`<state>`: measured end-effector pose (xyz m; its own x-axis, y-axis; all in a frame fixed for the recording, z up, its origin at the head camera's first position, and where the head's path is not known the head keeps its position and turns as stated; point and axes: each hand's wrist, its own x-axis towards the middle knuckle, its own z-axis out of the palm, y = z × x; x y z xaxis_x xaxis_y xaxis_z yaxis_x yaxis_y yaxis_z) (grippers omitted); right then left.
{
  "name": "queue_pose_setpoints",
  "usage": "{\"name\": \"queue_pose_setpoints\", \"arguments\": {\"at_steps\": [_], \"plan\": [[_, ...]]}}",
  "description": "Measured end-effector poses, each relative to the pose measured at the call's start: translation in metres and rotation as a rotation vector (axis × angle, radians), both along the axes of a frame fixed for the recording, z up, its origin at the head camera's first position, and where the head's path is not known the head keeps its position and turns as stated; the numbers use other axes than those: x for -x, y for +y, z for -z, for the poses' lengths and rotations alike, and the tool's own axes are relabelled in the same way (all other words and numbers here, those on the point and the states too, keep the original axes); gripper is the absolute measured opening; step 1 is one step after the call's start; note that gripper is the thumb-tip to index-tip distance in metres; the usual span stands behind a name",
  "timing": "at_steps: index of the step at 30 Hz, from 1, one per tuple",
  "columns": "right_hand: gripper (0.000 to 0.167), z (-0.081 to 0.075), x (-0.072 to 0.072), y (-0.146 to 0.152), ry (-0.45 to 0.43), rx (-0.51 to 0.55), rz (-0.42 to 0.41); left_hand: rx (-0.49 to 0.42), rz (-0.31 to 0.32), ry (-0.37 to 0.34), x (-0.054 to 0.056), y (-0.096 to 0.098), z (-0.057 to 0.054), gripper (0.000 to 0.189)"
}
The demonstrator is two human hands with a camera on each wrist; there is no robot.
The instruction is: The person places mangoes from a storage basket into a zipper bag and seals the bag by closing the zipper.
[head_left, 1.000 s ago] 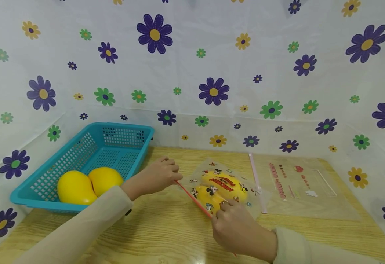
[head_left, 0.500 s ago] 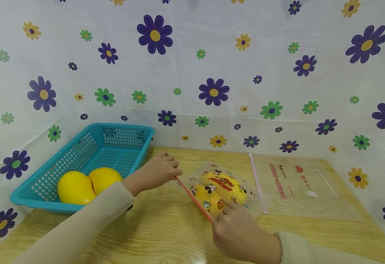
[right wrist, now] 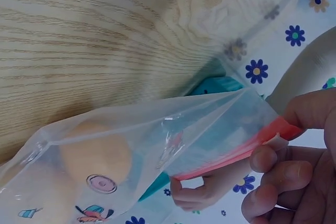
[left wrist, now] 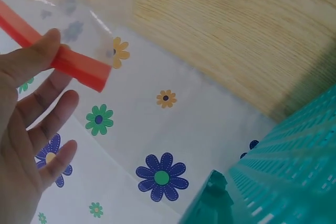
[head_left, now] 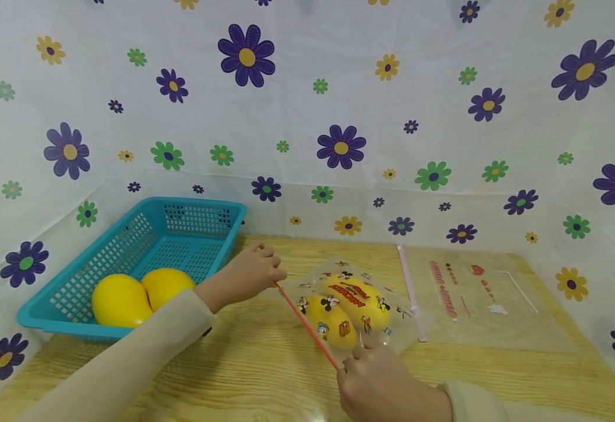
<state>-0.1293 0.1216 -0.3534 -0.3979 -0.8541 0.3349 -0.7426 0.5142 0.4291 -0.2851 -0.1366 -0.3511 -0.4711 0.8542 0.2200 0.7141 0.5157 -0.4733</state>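
Observation:
A clear zip bag (head_left: 353,296) printed with cartoon figures lies slanted on the table, and yellow mangoes (head_left: 322,316) show through its film. Along its near-left edge runs a red zip strip (head_left: 308,326). My left hand (head_left: 246,275) pinches the far end of that strip between thumb and index finger, the other fingers loosely bent in the left wrist view. At the near end, my right hand (head_left: 386,378) pinches the strip between thumb and fingers. A small white slider (right wrist: 276,141) sits by the right fingertips in the right wrist view.
Left of the bag stands a blue-green plastic basket (head_left: 93,243) with two yellow mangoes (head_left: 121,300) in it. A second clear zip bag (head_left: 476,325) with a pink zip edge lies flat on the right. A flowered cloth (head_left: 286,105) hangs behind the wooden table (head_left: 254,351).
My right hand has moved nearer to me along the red strip, so a longer stretch shows between the hands. The left hand and the bag have shifted slightly left.

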Motion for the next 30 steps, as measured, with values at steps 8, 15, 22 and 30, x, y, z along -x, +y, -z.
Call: {"name": "queue_pose_setpoints", "arguments": {"at_steps": [8,15,22,30], "plan": [[0.042,0.006,0.010,0.009,0.067,0.060,0.011,0.090,-0.144,-0.044,-0.017,-0.002,0.001,0.015],[0.039,0.005,0.014,0.018,-0.092,0.099,0.052,0.131,-0.182,-0.021,-0.028,-0.005,0.004,0.012],[0.020,0.015,0.046,0.033,-0.078,0.198,0.240,0.132,-0.216,-0.062,-0.030,-0.010,0.011,0.008],[0.038,0.038,0.083,0.051,-0.088,0.132,0.380,0.159,-0.318,-0.225,-0.040,-0.004,0.017,0.016]]}}
